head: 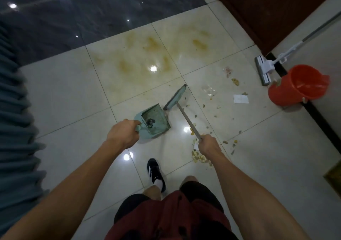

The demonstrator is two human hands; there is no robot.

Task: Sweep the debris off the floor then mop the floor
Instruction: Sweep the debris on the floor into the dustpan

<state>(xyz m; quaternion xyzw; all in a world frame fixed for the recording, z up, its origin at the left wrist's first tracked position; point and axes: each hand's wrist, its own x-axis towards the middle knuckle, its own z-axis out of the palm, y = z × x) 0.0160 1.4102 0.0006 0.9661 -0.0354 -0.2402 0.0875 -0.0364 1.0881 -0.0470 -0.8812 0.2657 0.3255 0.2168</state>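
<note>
2 hands grip dustpan left, broom right.

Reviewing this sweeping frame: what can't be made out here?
- Head view, dustpan: a dark clump inside, too small to identify.
- Broom: its bristles are motion-blurred.
- Mop: the upper handle is cut off by the right edge.
- Orange bucket: contents unclear.
- Debris: partly hidden behind the right hand.
- Left hand: covers the dustpan handle.

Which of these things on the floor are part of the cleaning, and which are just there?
Part of the job: broom, dustpan, scattered debris, yellow stains, mop, red bucket.

Just there: curtain, wooden door, black shoe.
</note>
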